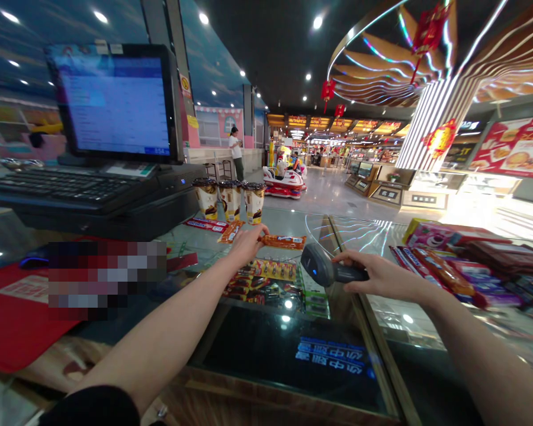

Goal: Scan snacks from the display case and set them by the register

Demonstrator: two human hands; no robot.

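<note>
My right hand (pixel 373 272) is closed round the handle of a dark barcode scanner (pixel 320 266), whose head points left over the glass counter (pixel 288 220). My left hand (pixel 247 244) has its fingers bent at the left end of an orange-wrapped bar (pixel 285 242); the fingertips seem to pinch that end. Just left of this hand lies another orange packet (pixel 230 232), beside a red-wrapped bar (pixel 205 225). Behind them three lidded cups (pixel 230 200) stand in a row.
A monitor (pixel 115 100) and keyboard (pixel 66 184) stand at the left, above a red mat (pixel 9 313). Boxes and wrapped snacks (pixel 444 272) are piled at the right. Small packs show beneath the glass. A person (pixel 236 151) stands far off.
</note>
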